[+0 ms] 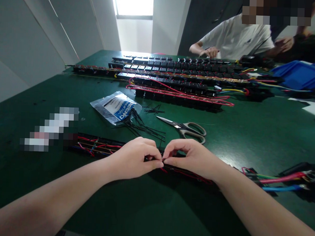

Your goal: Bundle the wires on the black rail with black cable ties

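Note:
My left hand and my right hand meet fingertip to fingertip over a long black wired strip. Both are closed in a pinch on a thin black cable tie, mostly hidden by the fingers. Red and other coloured wires run along the strip, which lies crosswise on the table under my hands. Just beyond them, loose black cable ties spill from a clear plastic bag with a blue and white label. Scissors lie partly open behind my right hand.
More black strips with wires lie across the far part of the green table. Thick coloured cables extend at right. A blue bin stands at the far right, near a person in a white shirt. Another person is partly visible.

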Motion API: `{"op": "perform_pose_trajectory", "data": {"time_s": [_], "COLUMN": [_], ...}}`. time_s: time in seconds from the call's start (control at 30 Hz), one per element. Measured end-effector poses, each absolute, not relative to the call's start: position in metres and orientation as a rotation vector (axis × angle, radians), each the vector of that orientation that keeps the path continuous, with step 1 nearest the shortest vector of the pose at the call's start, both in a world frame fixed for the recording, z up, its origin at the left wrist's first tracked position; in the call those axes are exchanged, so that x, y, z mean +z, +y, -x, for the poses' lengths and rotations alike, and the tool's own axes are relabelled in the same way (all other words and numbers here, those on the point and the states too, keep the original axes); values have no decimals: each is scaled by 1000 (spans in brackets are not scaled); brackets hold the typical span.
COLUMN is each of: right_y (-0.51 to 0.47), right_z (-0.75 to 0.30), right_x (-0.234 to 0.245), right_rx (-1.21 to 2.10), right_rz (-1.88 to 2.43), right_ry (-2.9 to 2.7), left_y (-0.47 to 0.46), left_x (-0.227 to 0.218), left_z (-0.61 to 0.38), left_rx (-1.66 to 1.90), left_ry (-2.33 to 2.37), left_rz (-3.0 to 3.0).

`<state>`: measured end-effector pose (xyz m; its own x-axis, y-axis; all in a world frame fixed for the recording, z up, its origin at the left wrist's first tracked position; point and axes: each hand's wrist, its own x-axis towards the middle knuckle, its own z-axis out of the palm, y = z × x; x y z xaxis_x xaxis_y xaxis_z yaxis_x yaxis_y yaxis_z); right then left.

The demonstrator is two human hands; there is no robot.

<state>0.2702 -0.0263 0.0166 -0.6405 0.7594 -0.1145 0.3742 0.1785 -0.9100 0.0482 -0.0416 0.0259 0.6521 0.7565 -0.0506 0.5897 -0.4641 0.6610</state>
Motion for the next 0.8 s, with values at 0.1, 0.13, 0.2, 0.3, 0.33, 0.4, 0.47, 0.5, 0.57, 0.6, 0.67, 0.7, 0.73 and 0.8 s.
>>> {"op": "perform_pose_trajectory", "data": {"time_s": [0.1,0.13,0.2,0.3,0.33,0.4,0.47,0.5,0.57,0.6,0.67,0.7,0.73,0.8], "right_y": [-27,-27,-26,-27,-27,-28,-29,-29,-29,-29,-29,-28,-28,-28], "right_z": [-270,-270,-270,-269,-269,-268,-268,-268,-268,-268,-269,-269,-269,-268], "right_x": [18,18,19,21,21,22,22,22,23,23,23,23,24,24], "right_rx": [1412,1410,1409,1383,1370,1336,1291,1271,1250,1256,1283,1295,1302,1303], "right_rz": [1088,1086,1081,1074,1069,1052,1028,1020,1023,1029,1041,1048,1054,1061], "right_ry": [-2139,-2147,-2160,-2185,-2195,-2216,-2237,-2246,-2249,-2249,-2249,-2251,-2254,-2255], "left_y": [-41,-41,-41,-41,-41,-41,-41,-41,-40,-40,-40,-40,-40,-41], "left_x": [25,25,24,23,23,24,25,25,26,26,26,25,25,25], "left_z": [-48,-48,-47,-47,-47,-48,-49,-49,-50,-50,-50,-50,-50,-49], "left_rx": [327,328,328,320,316,308,308,311,323,327,332,333,334,336], "left_ry": [1038,1039,1044,1048,1046,1045,1043,1039,1037,1039,1052,1062,1069,1080], "left_rz": [-2204,-2203,-2196,-2188,-2192,-2205,-2218,-2220,-2216,-2212,-2203,-2199,-2193,-2179]}}
